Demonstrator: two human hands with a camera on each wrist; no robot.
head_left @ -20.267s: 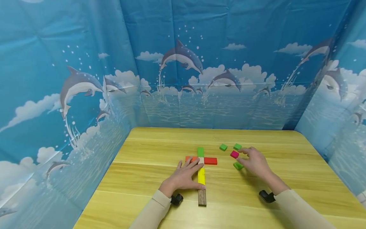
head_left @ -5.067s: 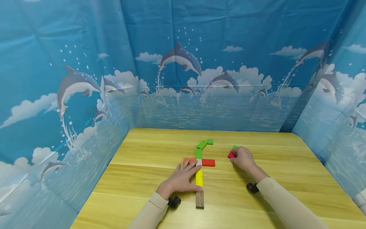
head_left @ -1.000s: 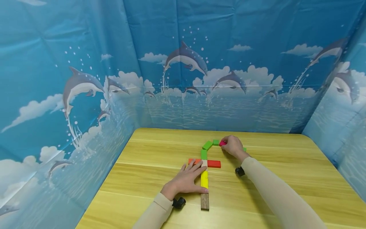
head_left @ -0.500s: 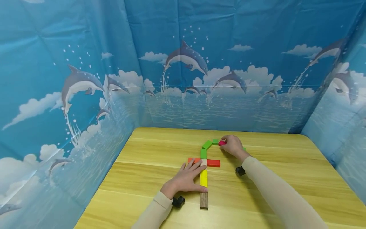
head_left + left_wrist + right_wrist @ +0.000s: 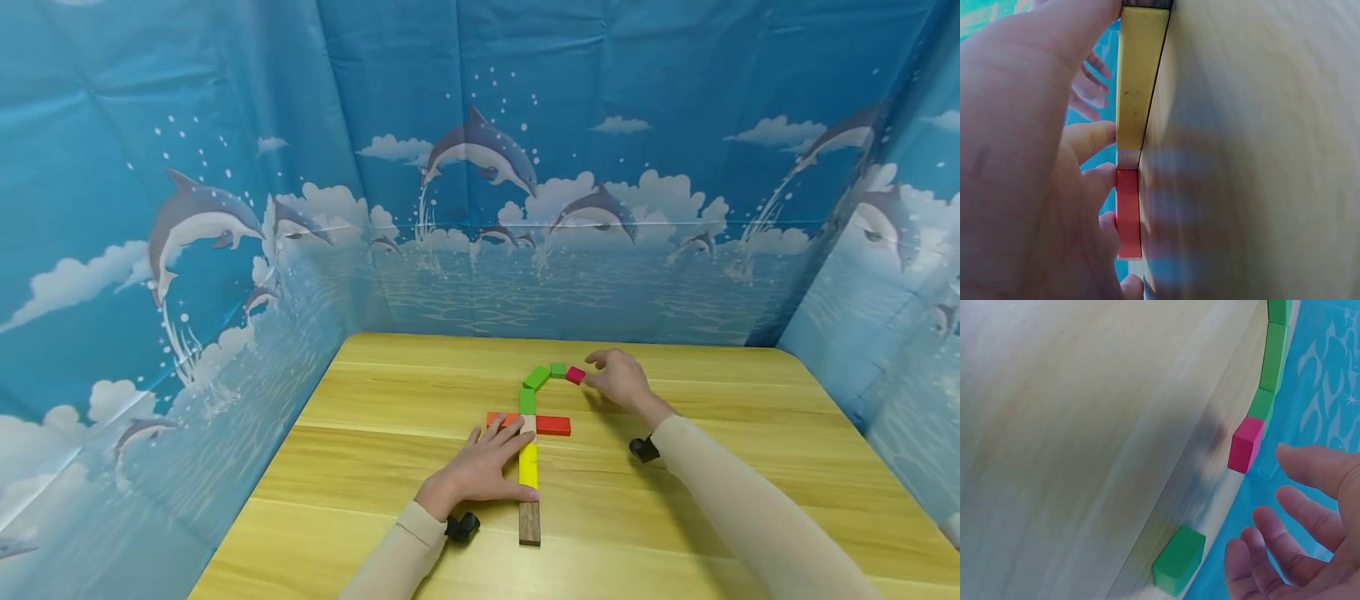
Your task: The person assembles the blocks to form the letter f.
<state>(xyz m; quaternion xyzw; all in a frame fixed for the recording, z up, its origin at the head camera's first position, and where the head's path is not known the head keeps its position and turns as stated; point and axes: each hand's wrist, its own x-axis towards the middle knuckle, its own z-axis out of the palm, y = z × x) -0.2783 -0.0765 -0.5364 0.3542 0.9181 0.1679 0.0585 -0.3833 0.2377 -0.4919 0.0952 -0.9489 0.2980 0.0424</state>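
My left hand [image 5: 480, 471] lies with fingers spread over a line of flat blocks. Its thumb touches where the yellow block [image 5: 528, 467] meets the dark wooden block [image 5: 529, 523]; other fingertips rest on the white block [image 5: 528, 423] and the orange-red block [image 5: 501, 417]. Beyond, three green blocks [image 5: 536, 377] curve up and right, ending in a pink block [image 5: 575, 375]. Just right of the pink block is my right hand [image 5: 621, 379], its fingers apart and holding nothing. A loose green block [image 5: 1179, 561] shows in the right wrist view, hidden behind that hand in the head view.
A red block [image 5: 553, 426] extends right from the white one. The yellow wood-grain table [image 5: 360, 500] ends at a blue dolphin-print curtain [image 5: 600, 275] at the back and sides. Both wrists wear small black cameras [image 5: 462, 527].
Over 20 seconds, two green blocks joined the curve. The pink block then came from the right to its end; my right hand has just released it and drawn slightly right. My left hand stays put.
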